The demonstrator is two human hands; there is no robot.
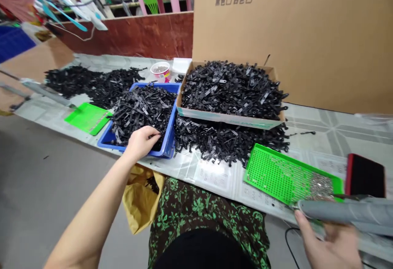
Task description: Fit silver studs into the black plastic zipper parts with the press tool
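My left hand (pixel 142 143) reaches over the near edge of a blue bin (pixel 168 142) heaped with small black plastic strips (pixel 144 107) that have holes at their ends. Its thumb and fingers are pinched together; what they hold, if anything, is hidden. At the lower right, my right hand (pixel 330 240), partly blurred, grips a grey electric screwdriver (pixel 340 211) whose thin tip points left. Behind the screwdriver lies a green perforated tray (pixel 267 170) with small metal screws (pixel 321 185) piled at its right end and spread in rows.
A cardboard tray (pixel 230 118) overflows with more black strips, some strewn before it. A tall cardboard sheet (pixel 291 44) stands behind. Left are another green tray (pixel 89 117) and a grey tool (pixel 49 93). A tub (pixel 161 71) stands at the back, a red-edged black case (pixel 365 177) right.
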